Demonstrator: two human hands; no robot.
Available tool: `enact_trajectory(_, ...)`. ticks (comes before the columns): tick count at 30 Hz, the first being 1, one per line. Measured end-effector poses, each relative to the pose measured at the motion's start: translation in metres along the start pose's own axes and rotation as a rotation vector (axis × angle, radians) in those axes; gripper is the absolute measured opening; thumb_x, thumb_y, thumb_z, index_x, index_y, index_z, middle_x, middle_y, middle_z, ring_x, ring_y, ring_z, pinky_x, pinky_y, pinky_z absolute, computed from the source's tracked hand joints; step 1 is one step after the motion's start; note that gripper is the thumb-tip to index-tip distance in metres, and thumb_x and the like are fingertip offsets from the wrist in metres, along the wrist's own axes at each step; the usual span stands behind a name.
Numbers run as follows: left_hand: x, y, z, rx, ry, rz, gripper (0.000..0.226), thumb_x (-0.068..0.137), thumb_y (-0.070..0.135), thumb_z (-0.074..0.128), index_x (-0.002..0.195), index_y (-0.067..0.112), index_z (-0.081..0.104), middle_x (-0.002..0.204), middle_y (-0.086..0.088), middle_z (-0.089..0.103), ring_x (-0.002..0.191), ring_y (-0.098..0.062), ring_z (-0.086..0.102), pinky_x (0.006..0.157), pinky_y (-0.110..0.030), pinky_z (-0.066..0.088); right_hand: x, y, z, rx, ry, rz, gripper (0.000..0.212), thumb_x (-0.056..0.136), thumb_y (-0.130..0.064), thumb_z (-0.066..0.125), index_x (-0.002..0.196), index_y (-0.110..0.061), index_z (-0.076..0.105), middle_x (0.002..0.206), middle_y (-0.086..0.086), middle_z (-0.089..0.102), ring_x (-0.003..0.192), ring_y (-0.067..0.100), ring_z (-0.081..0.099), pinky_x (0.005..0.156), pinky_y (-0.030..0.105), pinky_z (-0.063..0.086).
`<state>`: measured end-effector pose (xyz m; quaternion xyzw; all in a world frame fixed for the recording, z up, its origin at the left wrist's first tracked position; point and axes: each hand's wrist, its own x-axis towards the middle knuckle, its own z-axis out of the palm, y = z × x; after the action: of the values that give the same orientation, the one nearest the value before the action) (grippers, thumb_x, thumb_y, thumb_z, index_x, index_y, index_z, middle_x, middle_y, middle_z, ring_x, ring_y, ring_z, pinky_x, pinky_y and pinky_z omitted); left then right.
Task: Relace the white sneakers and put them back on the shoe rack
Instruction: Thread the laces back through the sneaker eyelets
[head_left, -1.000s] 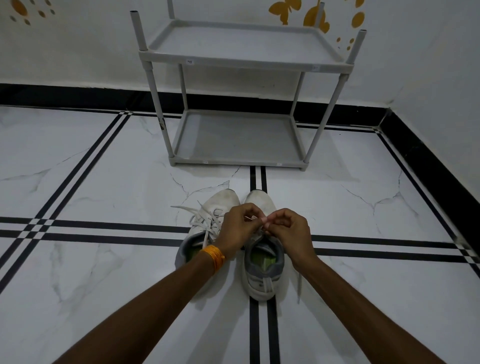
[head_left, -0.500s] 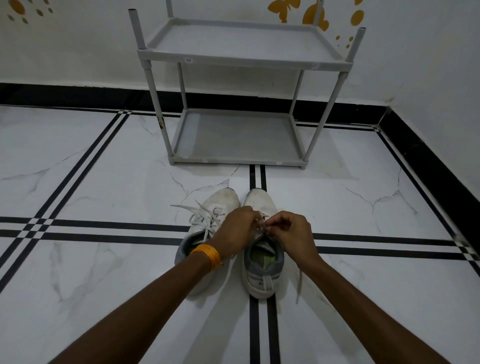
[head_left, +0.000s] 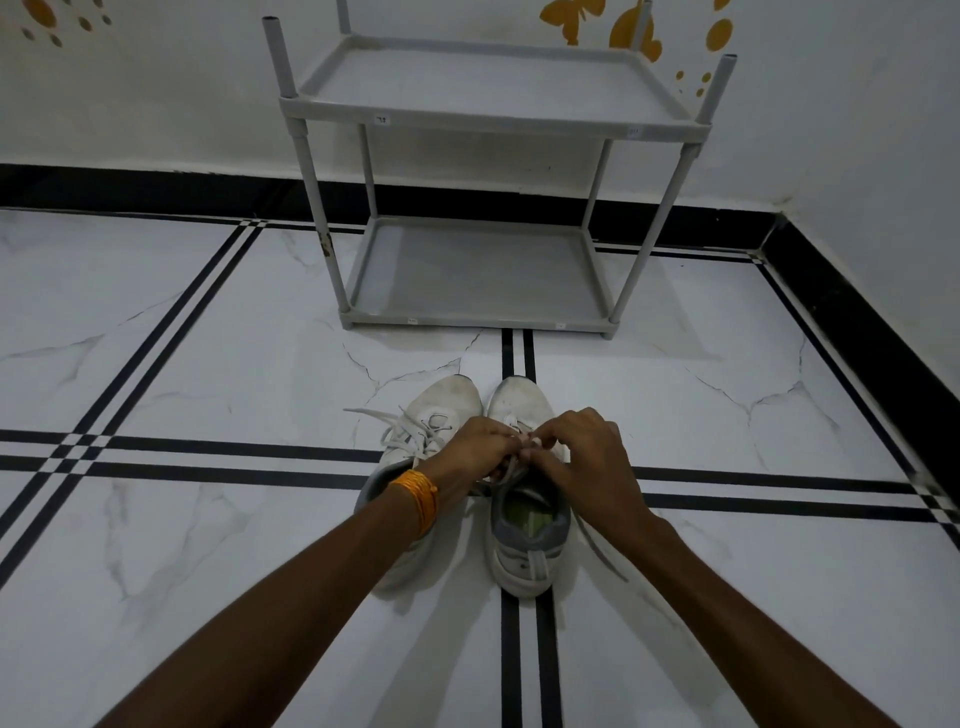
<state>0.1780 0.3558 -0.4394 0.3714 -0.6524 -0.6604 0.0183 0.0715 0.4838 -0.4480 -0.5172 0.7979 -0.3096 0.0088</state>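
On the marble floor at six o'clock from the grey shoe rack (head_left: 483, 124), two white sneakers (head_left: 524, 540) sit together; left hand (head_left: 475, 449) and right hand (head_left: 584, 457) pinch the right sneaker's lace (head_left: 511, 467), fingers curled closed.

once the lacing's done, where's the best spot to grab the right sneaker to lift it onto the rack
Probably the grey heel collar of the right sneaker, taken from above on the person's side. The heel points toward the person and the opening faces up, so fingers can hook inside with the thumb behind. Both the left hand and right hand cover the laces now, and the shoe rack lies straight beyond the toe.
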Motion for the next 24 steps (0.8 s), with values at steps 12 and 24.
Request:
enact_trajectory(12,-0.002,-0.018,-0.026,0.784,0.428,0.289,0.020,0.085,0.014,0.060,0.085,0.004,0.077,0.083,-0.015,0.075,0.078,-0.027,0.068,0.067,-0.030,0.047,-0.038,0.050,-0.020,-0.110,-0.156,0.043,0.031,0.093,-0.019,0.060,0.066,-0.021,0.045,0.062,-0.011,0.041,0.066,0.018,0.042,0.060,0.032,0.031)
enact_trajectory(24,-0.003,-0.029,-0.014,1.208,0.369,0.266,0.025,0.085,0.012,0.056,0.108,0.006,0.065,0.112,-0.016,0.066,0.106,-0.033,0.060,0.085,-0.038,0.044,-0.054,0.066,-0.006,-0.195,-0.167,-0.014,0.025,0.092,-0.022,0.049,0.069,-0.014,0.056,0.066,0.003,0.058,0.065,0.016,0.040,0.062,0.030,0.032)
